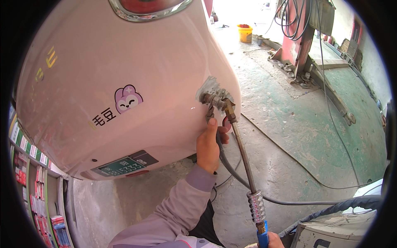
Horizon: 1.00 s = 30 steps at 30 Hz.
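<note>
The rear corner of a pink car (165,53) fills the upper left, with a rough, bare grey patch (210,86) near its edge. A long metal rod tool (244,157) reaches to this patch. It has a brassy angled head, a ribbed silver sleeve (256,206) and a blue handle (263,237). At the lower edge my right hand (275,240), partly cut off, is closed on the blue handle. My left hand (210,144) is raised beside the patch, closed around a dark cabled metal tool (211,111). Its thumb points up, and my palm hides most of the grip.
Thick black cable (289,202) runs right from my left hand, above a beige machine (326,233). Thinner hoses cross the green-grey floor (297,140). A red post (294,41) with coiled hose and a yellow bucket (245,34) stand behind. Stocked shelves (39,194) line the left.
</note>
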### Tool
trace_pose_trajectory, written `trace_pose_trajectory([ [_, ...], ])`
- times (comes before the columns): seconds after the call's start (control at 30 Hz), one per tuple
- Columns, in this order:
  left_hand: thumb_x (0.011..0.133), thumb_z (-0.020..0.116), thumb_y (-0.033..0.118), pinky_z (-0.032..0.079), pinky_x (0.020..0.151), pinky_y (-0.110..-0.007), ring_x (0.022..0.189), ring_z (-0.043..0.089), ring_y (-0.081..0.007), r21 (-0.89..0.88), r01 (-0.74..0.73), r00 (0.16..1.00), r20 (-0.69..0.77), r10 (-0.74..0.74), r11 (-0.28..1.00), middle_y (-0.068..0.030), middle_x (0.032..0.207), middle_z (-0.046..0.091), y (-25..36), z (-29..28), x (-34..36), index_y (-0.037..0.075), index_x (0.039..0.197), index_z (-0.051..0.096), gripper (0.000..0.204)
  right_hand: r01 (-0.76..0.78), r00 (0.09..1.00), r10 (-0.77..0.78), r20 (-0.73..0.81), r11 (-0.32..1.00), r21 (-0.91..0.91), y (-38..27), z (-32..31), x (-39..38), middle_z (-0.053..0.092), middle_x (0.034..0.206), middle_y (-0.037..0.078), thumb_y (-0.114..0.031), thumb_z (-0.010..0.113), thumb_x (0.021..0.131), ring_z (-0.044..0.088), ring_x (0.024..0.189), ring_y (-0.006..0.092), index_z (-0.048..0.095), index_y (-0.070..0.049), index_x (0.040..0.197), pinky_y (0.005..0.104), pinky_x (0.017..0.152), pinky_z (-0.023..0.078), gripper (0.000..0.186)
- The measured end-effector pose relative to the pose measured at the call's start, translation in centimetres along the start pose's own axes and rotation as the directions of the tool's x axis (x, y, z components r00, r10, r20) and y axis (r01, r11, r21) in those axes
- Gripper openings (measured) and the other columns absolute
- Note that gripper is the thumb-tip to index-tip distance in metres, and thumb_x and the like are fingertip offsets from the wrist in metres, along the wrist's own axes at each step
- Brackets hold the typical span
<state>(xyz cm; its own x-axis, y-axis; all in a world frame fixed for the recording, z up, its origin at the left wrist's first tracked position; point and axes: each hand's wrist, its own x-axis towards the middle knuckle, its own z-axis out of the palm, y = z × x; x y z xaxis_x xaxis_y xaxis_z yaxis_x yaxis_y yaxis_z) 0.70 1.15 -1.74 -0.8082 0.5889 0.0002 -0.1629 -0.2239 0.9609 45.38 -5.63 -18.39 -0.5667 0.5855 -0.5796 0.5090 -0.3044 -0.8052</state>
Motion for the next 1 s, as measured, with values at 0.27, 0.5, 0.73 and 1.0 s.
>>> trace_pose_trajectory([
  [0.27,0.098,0.060,0.022,0.045,0.079,-0.029,0.083,0.054,-0.0136,0.618,-0.534,0.701,-0.057,0.711,0.577,-0.0066,0.099,0.060,-1.2,-0.5,-3.7,-0.005,0.119,0.052,0.035,0.219,0.976,-0.218,0.028,0.957,-0.189,0.6,-0.3,0.1,0.057,0.068,0.001,-0.024,0.046,0.098,0.053,0.058,0.0138,0.063,-0.008,0.086,0.0312,0.050,0.040,0.026],
  [0.5,0.102,0.048,0.027,0.053,0.078,-0.039,0.080,0.064,-0.0236,-0.114,0.618,0.633,0.658,-0.407,0.778,-0.0129,0.085,0.063,-5.6,1.9,-11.9,-0.002,0.095,0.058,0.031,0.251,0.968,-0.239,0.077,0.915,-0.314,-1.2,-0.5,-0.2,0.060,0.073,0.007,-0.017,0.052,0.094,0.057,0.066,0.0196,0.063,-0.002,0.090,0.0360,0.058,0.045,0.020],
  [0.73,0.100,0.048,0.039,0.053,0.067,-0.041,0.064,0.062,-0.0266,-0.241,0.793,0.576,0.594,-0.561,0.560,-0.0121,0.069,0.059,-2.4,3.8,-8.8,0.004,0.081,0.056,0.040,0.233,0.972,-0.230,0.039,0.949,-0.213,-2.4,-0.4,-0.9,0.059,0.073,0.007,-0.014,0.052,0.093,0.055,0.066,0.0202,0.063,-0.002,0.087,0.0359,0.059,0.045,0.017],
  [1.0,0.100,0.051,0.024,0.053,0.066,-0.040,0.067,0.061,-0.0236,-0.193,0.721,0.625,0.595,-0.505,0.665,-0.0118,0.071,0.058,-5.6,5.6,-16.8,0.004,0.089,0.052,0.023,0.008,1.000,-0.008,0.007,1.000,-0.001,0.0,-1.2,-1.0,0.058,0.068,-0.001,-0.017,0.051,0.095,0.051,0.058,0.0091,0.063,-0.006,0.081,0.0295,0.050,0.041,0.022],
])
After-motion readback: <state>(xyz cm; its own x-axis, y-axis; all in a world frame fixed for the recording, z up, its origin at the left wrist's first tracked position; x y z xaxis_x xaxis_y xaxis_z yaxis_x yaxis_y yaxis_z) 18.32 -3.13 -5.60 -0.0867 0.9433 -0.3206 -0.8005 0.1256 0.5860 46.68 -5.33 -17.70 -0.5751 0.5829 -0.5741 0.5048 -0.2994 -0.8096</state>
